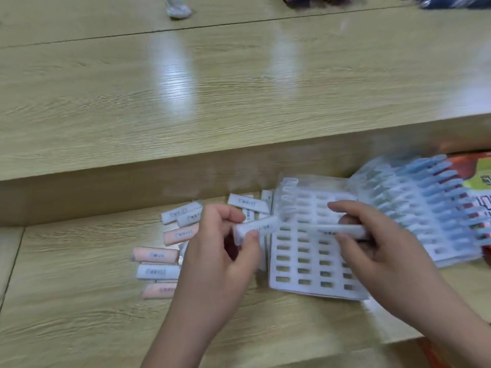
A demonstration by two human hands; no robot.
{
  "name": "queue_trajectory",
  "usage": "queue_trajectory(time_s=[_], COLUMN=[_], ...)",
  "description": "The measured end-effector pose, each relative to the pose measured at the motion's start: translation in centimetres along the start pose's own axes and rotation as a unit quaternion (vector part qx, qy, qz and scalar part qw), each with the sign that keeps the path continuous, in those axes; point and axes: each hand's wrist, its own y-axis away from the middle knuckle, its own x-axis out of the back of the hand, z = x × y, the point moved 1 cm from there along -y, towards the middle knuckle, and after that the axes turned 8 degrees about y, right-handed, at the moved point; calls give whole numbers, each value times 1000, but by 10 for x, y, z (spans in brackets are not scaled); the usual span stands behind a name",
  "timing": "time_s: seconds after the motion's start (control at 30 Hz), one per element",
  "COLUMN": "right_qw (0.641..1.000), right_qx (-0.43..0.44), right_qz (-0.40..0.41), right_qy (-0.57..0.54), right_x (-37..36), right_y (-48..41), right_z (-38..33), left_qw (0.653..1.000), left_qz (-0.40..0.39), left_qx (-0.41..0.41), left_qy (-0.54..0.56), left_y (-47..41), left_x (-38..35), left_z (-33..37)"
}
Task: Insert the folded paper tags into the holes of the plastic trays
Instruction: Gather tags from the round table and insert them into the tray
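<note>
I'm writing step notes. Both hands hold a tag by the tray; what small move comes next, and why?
Probably tip the white tag in the right hand end-first into an empty hole of the flat tray: it lies sideways above open holes, while the left hand holds a second tag at the tray's left edge.

Each hand pinched a white folded tag, left hand and right hand, over the holed tray on the desk.

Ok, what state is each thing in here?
White perforated plastic tray: lying flat, most holes empty.
Left hand: pinches a white folded paper tag.
Right hand: holds a second white tag over the tray.
Loose pink and white tags: lying beside the tray.
Filled clear trays: stacked, right.
</note>
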Motion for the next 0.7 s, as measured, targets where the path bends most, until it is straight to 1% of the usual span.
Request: queue_trajectory(time_s=[0.07, 0.13, 0.27, 0.4, 0.53, 0.7], right_qw=[998, 994, 990, 993, 993, 994], right_qx=[-18, -26, -5, 28, 47, 57], right_qz=[52, 83, 128, 111, 111, 85], right_qy=[-38, -70, -56, -34, -8, 25], right_x=[-5, -16, -33, -43, -44, -46], right_y=[-4, -9, -19, -26, -29, -28], right_z=[5, 7, 3, 0, -2, -2], left_qw=[1000, 998, 993, 991, 990, 980], left_qz=[-11, -21, -13, -15, -18, -27], left_qx=[-22, -43, -72, -79, -99, -135], left_qy=[-16, -40, -95, -104, -102, -141], left_y=[-5, -7, -8, -9, -11, -15], left_x=[-10, -17, -24, -28, -30, -34], left_z=[-1, -4, -9, -11, -13, -12])
